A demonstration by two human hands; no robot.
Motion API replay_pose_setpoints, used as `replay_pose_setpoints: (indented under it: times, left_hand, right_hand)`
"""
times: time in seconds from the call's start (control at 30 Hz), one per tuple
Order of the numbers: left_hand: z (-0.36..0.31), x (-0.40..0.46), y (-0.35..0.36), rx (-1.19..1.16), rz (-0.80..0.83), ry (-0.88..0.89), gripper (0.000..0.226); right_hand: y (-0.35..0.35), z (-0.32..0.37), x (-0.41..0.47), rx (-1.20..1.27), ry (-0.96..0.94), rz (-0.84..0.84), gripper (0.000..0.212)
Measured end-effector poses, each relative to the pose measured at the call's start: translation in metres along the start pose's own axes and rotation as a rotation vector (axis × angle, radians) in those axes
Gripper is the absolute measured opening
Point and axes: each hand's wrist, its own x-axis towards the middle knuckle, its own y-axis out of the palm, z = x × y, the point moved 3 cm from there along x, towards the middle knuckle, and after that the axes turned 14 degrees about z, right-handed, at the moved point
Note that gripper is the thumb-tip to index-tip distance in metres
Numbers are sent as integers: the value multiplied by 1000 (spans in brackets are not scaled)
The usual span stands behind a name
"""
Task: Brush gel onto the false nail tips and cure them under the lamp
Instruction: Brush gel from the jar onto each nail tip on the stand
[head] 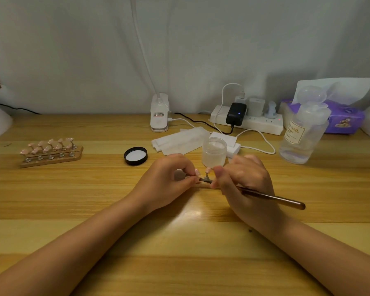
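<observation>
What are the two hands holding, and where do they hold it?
The right hand holds a brown brush near its front end. The left hand pinches a small nail tip stand at its left side.

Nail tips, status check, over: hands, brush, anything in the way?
Left hand pinches a nail tip stand. Right hand holds the brush at it. Open gel jar stands just behind.

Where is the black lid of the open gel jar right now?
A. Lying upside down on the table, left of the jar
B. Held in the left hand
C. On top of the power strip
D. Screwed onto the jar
A: the black lid lies on the table with its white liner facing up, left of the open gel jar, with neither hand touching it.
</observation>
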Motion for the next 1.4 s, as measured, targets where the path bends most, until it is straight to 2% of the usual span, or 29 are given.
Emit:
replay_pose_setpoints:
  times: [0.17, 0.3, 0.5, 0.6, 0.73, 0.9, 1.07, 1.2, 1.4]
  left_hand:
    - [1, 0, 0, 0, 4, -17, 18]
    - [0, 0, 0, -12, -6, -15, 26]
    - [1, 1, 0, -9, -15, -27, 29]
    - [2, 1, 0, -26, -17, -31, 25]
    - [4, 1, 1, -43, -3, -53, 14]
    - [2, 1, 0, -59, -9, -50, 27]
    - [3, 1, 0, -72, 0, -66, 24]
    - [2, 1, 0, -87, 16, -70, 25]
    - [2, 1, 0, -91, -11, -35, 23]
  right_hand:
    - [2, -1, 2, -70, 20, 46, 44]
    - [0, -1, -1, 46, 39, 25, 52]
    - [2, -1, 2, -12, 37, 63, 51]
    - [0, 0, 1, 45, 30, 32, 55]
    - [2, 0, 3, -11, 59, 69, 54]
    - [-1, -1, 0, 147, 110, 50, 56]
    - [1, -3, 3, 99, 140, 72, 54]
    - [-1, -3, -1, 192, 198, 49, 60]
    - [-1, -2, 0, 178, 197, 83, 53]
